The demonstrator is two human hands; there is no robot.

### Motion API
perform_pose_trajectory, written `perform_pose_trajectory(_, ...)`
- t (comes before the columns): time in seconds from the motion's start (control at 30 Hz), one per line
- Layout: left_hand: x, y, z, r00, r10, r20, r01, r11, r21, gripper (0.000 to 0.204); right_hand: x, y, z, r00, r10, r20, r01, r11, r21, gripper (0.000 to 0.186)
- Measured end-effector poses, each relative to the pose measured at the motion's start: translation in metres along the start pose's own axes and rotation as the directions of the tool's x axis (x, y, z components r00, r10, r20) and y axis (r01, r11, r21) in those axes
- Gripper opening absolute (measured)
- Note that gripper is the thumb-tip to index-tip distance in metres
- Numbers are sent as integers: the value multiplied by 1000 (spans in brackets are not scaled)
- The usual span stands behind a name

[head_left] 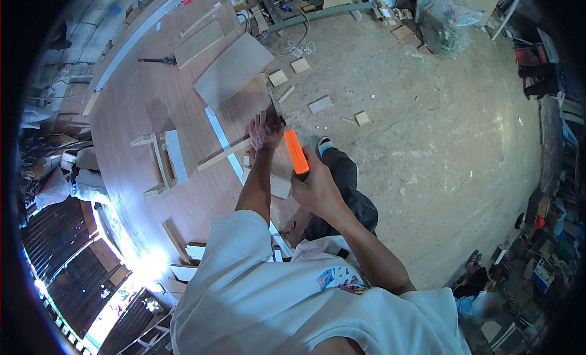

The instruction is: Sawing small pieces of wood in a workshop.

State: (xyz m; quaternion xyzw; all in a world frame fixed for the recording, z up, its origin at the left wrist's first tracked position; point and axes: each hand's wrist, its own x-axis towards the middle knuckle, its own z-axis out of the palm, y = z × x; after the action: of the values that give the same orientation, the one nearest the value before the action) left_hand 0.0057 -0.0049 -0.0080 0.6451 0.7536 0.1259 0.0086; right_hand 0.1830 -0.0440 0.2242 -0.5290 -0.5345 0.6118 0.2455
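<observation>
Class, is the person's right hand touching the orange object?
Touching. The head view shows the right hand gripping the end of the orange object nearest the person, with no gap between them.

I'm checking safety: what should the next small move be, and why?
Perhaps ease the left hand a little away from the orange tool: the right hand grips that tool, and its far end shows close beside the left hand near the edge of the table.

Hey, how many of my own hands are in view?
2. Your left hand is at the edge of the table, near the end of a wooden strip; your right hand grips an orange tool. Some fingers are hidden.
</observation>
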Motion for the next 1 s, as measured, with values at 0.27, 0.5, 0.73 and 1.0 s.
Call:
perform_pose_trajectory(0.27,2,-2,-2,998,3,61,-2,1000,-27,45,1,13,6,999,-4,34,6,998,-60,23)
perform_pose_trajectory(0.5,2,0,-2,998,16,-63,-19,999,-45,41,-12,-17,-14,997,39,63,-40,999,9,28)
perform_pose_trajectory(0.73,1,-4,6,999,35,-29,-35,999,8,37,-3,-12,-22,993,-112,27,113,993,-20,34)
perform_pose_trajectory(1.0,4,1,6,994,76,-76,-73,996,46,25,-5,-33,-26,994,68,91,-79,989,128,31)
